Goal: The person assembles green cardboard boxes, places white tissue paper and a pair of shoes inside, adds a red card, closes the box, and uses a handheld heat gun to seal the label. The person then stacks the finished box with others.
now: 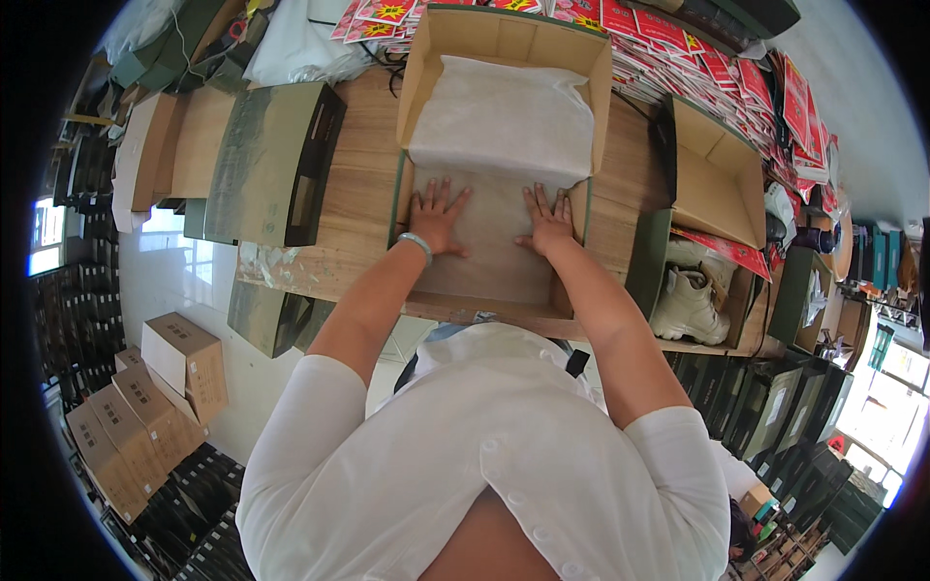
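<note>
In front of me on the wooden table lies an open shoe box point(405, 198) with its lid point(513, 34) raised at the far side. A sheet of pale tissue paper point(499, 126) lines it, running from the lid down across the bottom. My left hand point(438, 219) presses flat on the paper near the box's left wall, fingers spread. Against the right side, my right hand point(548, 221) also lies flat with its fingers apart. Neither hand holds anything. What lies under the paper, if anything, is hidden.
At the right stands another open box point(647, 261) with cream boots point(690, 305) inside. Red printed cards point(668, 58) are heaped along the far edge. A closed dark green box point(276, 160) sits at the left. Brown cartons point(126, 416) stand on the floor at the lower left.
</note>
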